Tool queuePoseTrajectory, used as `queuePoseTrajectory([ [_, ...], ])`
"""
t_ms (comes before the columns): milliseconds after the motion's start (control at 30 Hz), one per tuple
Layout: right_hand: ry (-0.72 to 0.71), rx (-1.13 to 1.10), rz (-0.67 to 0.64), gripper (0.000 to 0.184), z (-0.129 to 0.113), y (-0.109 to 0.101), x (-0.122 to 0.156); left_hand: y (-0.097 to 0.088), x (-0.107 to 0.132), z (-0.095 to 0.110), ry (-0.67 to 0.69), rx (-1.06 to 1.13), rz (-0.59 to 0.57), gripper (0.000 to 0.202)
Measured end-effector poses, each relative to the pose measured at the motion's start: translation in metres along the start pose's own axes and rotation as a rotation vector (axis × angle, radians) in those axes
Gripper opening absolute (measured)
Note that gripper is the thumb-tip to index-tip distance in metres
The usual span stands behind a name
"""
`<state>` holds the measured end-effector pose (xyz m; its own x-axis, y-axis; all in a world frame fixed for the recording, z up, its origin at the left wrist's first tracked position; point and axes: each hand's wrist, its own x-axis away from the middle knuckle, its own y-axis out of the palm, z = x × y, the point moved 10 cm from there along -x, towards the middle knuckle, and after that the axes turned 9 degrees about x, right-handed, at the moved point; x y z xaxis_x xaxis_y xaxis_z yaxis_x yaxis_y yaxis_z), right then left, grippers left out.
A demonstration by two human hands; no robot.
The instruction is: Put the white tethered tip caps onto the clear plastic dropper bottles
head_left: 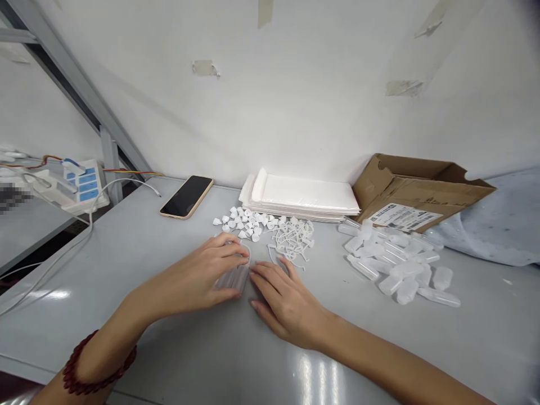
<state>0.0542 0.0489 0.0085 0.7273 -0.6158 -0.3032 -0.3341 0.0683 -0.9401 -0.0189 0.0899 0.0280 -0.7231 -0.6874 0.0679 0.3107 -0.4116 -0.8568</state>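
Observation:
My left hand (211, 270) is closed around a small group of clear plastic tubes (233, 278) on the grey table, fingers over the far end and thumb at the near end. The palm hides part of them. Beside their right edge rests my right hand (287, 304), its fingers stretched out and apart, fingertips at or touching the tubes. Just beyond both hands lie a pile of small white caps (248, 222) and a tangle of thin whitish plastic loops (293, 239).
A stack of white padded envelopes (307, 194) lies against the wall, next to an open cardboard box (417, 191). More clear plastic tubes (396, 261) are heaped at right. On the left are a phone (188, 196), a white cable (90, 216) and a power strip (86, 183).

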Motion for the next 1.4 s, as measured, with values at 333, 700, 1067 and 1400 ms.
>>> queuePoseTrajectory([
  [333, -0.003, 0.01, 0.014, 0.039, -0.0013, 0.0002, 0.0014, -0.0011, 0.0003, -0.0011, 0.014, -0.011, 0.017, 0.033],
  [700, -0.013, 0.013, 0.019, 0.037, -0.0039, -0.0007, 0.0014, -0.0006, 0.0006, 0.0007, 0.024, 0.01, 0.021, 0.032],
  [1067, -0.031, 0.009, 0.025, 0.032, -0.0062, -0.0004, 0.0014, -0.0028, 0.0036, -0.0066, -0.003, 0.02, 0.031, 0.035],
  [1400, -0.042, 0.014, 0.002, 0.032, -0.0081, -0.001, 0.001, -0.0059, 0.0037, -0.0058, -0.016, 0.084, 0.042, 0.037],
])
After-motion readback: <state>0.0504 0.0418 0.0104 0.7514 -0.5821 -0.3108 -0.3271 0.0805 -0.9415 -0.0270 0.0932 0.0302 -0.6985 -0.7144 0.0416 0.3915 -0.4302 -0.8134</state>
